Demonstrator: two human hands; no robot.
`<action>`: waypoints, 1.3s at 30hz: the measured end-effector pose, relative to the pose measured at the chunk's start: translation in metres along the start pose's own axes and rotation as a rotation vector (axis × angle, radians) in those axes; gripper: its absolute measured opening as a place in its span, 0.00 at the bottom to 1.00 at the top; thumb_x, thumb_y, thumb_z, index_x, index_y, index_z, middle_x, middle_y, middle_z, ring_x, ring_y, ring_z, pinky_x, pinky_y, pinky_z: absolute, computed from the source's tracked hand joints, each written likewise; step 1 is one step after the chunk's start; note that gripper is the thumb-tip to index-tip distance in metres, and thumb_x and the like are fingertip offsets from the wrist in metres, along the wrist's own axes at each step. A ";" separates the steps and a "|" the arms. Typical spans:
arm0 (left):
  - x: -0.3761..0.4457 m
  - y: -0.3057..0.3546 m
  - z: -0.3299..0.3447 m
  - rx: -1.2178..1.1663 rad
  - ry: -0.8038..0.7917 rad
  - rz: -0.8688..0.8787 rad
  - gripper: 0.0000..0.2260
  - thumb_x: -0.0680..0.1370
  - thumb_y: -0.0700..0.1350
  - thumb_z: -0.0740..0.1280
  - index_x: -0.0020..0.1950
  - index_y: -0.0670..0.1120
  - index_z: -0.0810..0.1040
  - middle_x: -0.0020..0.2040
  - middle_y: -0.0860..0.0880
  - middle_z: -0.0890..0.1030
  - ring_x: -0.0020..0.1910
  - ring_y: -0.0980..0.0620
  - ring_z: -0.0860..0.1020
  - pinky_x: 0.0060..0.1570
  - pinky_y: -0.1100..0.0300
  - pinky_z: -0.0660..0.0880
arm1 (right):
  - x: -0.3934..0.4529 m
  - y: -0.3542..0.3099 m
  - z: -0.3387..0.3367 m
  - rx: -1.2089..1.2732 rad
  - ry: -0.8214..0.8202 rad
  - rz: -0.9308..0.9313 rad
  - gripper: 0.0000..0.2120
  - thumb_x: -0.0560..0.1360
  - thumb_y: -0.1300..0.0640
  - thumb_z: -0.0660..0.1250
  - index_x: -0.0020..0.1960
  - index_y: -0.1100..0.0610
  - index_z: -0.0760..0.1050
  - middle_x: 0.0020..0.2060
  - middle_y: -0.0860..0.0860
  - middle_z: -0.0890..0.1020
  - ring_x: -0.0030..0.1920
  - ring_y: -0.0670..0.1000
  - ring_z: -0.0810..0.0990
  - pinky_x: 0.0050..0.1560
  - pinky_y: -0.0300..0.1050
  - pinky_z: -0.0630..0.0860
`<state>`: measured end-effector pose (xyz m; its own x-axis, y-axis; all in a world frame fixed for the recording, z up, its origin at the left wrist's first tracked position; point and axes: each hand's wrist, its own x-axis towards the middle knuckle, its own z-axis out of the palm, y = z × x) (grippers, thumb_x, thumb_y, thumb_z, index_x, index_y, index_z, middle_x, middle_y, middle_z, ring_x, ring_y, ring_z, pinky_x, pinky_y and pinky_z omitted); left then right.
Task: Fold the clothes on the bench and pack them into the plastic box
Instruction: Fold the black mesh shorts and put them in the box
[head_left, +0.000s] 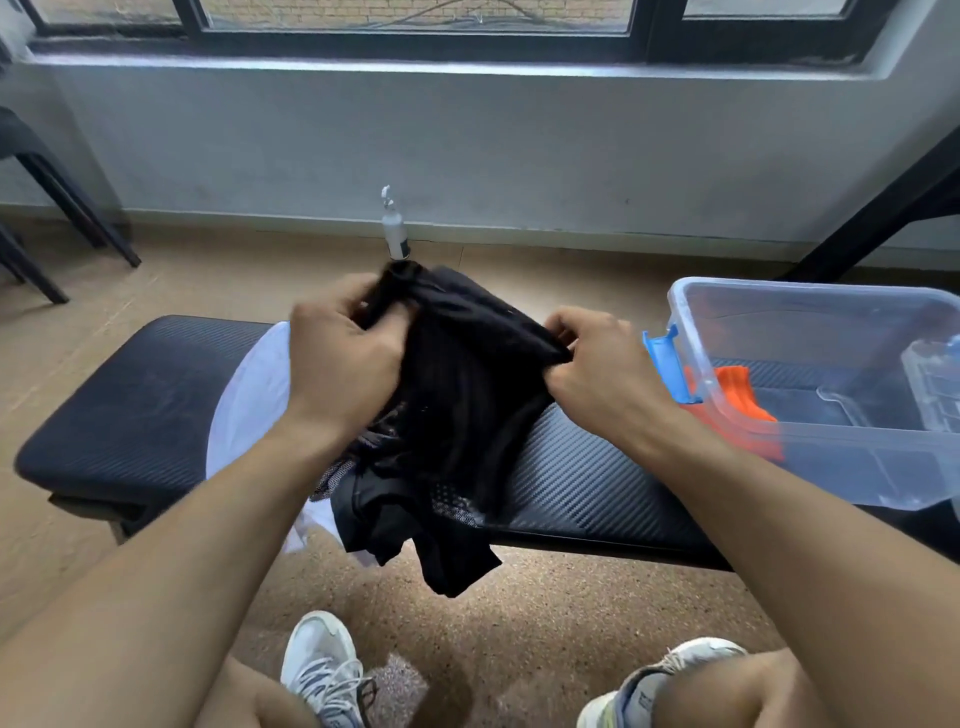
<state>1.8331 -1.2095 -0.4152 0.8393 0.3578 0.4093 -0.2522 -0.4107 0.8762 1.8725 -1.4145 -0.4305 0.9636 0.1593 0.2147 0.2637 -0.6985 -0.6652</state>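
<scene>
1. While both hands grip the black garment (457, 374) above the desk (582, 483), the left hand (343, 358) bunches its far corner and the right hand (602, 364) pinches its other edge.
2. Just right of the right hand, the clear plastic box (810, 447) with a blue latch (667, 364) sits on the desk; an orange cloth (737, 395) lies inside it.
3. Under the left hand, a white garment (249, 395) lies on the desk, largely hidden.
4. The box's right end is cut off.
</scene>
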 end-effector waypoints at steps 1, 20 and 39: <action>0.008 -0.005 -0.005 -0.014 0.093 -0.044 0.04 0.77 0.42 0.71 0.43 0.49 0.84 0.39 0.51 0.80 0.36 0.57 0.73 0.37 0.59 0.73 | 0.002 0.003 -0.001 -0.030 0.002 0.038 0.12 0.67 0.66 0.63 0.38 0.50 0.76 0.32 0.46 0.80 0.35 0.49 0.77 0.34 0.40 0.67; 0.005 -0.014 0.010 -0.030 0.004 -0.302 0.04 0.77 0.49 0.69 0.42 0.55 0.80 0.40 0.51 0.84 0.36 0.51 0.79 0.43 0.49 0.77 | 0.006 -0.019 -0.024 1.154 0.060 0.529 0.19 0.82 0.66 0.62 0.71 0.53 0.71 0.58 0.56 0.80 0.49 0.52 0.83 0.41 0.46 0.83; -0.024 0.003 0.024 -0.216 -0.263 -0.268 0.10 0.81 0.47 0.66 0.45 0.52 0.87 0.45 0.44 0.87 0.49 0.40 0.85 0.46 0.51 0.82 | -0.009 -0.016 -0.019 0.000 0.073 -0.393 0.08 0.71 0.44 0.70 0.39 0.47 0.82 0.39 0.41 0.78 0.44 0.44 0.76 0.46 0.44 0.75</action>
<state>1.8239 -1.2388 -0.4287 0.9760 0.1902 0.1062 -0.0807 -0.1372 0.9872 1.8586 -1.4179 -0.4086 0.7838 0.3644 0.5029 0.6115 -0.5946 -0.5221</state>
